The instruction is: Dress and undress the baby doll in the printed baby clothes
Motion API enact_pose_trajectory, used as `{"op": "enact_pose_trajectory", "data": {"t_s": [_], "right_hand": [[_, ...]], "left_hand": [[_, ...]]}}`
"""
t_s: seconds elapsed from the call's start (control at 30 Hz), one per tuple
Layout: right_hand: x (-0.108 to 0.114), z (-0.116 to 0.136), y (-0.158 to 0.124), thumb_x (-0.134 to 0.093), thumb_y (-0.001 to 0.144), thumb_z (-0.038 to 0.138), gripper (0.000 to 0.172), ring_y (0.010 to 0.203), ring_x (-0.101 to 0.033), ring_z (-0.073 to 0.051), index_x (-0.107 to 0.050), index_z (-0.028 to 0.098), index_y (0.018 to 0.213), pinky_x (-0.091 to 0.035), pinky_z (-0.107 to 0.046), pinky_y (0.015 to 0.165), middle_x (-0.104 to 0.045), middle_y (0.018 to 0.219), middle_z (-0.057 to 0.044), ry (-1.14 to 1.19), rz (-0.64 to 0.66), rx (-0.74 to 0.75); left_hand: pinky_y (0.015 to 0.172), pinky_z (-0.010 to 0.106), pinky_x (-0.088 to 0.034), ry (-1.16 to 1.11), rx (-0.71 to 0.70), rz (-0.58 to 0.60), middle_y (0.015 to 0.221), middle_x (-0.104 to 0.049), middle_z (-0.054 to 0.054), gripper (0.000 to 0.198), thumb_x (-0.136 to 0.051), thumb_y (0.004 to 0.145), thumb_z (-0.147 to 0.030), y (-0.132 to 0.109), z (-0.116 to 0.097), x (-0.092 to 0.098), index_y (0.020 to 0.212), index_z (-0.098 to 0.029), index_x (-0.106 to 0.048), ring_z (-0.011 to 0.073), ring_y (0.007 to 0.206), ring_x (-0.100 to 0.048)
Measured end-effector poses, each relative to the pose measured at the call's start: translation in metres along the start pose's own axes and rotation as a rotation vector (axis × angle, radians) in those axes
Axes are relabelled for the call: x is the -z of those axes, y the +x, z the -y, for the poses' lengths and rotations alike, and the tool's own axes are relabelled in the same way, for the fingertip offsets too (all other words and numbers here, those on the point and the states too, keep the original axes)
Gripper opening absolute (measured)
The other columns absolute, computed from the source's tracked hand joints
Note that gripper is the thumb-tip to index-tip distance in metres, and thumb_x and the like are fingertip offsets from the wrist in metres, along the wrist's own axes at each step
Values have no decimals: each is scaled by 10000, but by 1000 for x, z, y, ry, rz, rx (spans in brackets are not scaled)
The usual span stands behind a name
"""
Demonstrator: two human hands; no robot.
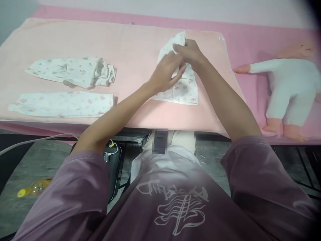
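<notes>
Seen from the head camera, a small white baby garment with pink prints [185, 91] sits toward the far right corner of the pale pink cloth [135, 40]. Its lower half rests flat and its upper part is lifted between both hands. The left hand [166, 73] curls its fingers shut on the fabric from below. The right hand [190, 53] pinches the top edge, probably so the cloth carries the weight. Near the left edge lie a rumpled printed white garment [75, 69] and a flat one [62, 104]. A pink-and-white stuffed doll [288, 87] lies past the right edge.
</notes>
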State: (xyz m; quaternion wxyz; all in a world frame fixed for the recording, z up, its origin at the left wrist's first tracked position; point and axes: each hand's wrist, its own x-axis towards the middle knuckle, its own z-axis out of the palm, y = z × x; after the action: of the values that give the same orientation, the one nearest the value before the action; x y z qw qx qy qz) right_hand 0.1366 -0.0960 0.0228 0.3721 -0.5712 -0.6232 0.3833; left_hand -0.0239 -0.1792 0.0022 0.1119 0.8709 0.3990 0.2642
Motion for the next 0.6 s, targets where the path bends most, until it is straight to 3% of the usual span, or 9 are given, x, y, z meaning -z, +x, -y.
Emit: {"op": "enact_pose_trajectory", "data": {"t_s": [0.03, 0.1, 0.2, 0.33, 0.5, 0.6], "right_hand": [[6, -2, -2, -638, 1141, 224, 231, 757, -582, -81, -595, 188, 916, -572, -286, 828, -629, 843, 14, 10, 12, -25], [16, -5, -3, -619, 1148, 221, 279, 718, -571, -86, -590, 187, 873, -550, -305, 813, -602, 792, 12, 18, 8, -64], [21, -10, -2, -613, 1145, 208, 313, 684, -493, -92, -573, 206, 834, -511, -307, 775, -560, 727, 28, -8, -35, -86], [22, -24, -1, -639, 1110, 202, 284, 726, -492, -105, -595, 227, 831, -473, -311, 784, -563, 694, 44, -110, -78, -69], [27, -61, 4, -711, 1051, 265, 182, 882, -594, -143, -640, 233, 886, -523, -337, 901, -685, 871, 15, -283, -169, -36], [31, -87, 7, -752, 1029, 471, 241, 986, -664, -232, -661, 258, 965, -575, -432, 977, -710, 943, -30, -398, -172, -14]], "left_hand": [[1304, 606, -344, 2, 18, 107, 1437, -650, 111, 523, -297, 1100, -638, -3, 4, -8, 1350, -368, -669, 393, 1462, -508], [1338, 624, -277, 1, 72, 187, 1578, -587, 94, 580, -376, 1067, -678, 1, 16, -25, 1484, -363, -628, 404, 1577, -405], [1368, 600, -210, 49, 174, 117, 1713, -473, 88, 698, -369, 1061, -691, 20, 35, -51, 1641, -330, -510, 388, 1645, -314], [1349, 609, -214, 104, 363, 114, 1705, -475, 200, 857, -293, 1076, -728, 38, 50, -74, 1687, -149, -453, 435, 1625, -353], [1333, 660, -206, 5, 378, 128, 1572, -616, 208, 987, -181, 1045, -856, 30, 47, -77, 1636, -135, -508, 475, 1610, -371], [1330, 645, -216, -15, 327, 139, 1492, -678, 200, 996, -142, 1047, -855, 24, 43, -72, 1584, -133, -568, 469, 1565, -435]]}}
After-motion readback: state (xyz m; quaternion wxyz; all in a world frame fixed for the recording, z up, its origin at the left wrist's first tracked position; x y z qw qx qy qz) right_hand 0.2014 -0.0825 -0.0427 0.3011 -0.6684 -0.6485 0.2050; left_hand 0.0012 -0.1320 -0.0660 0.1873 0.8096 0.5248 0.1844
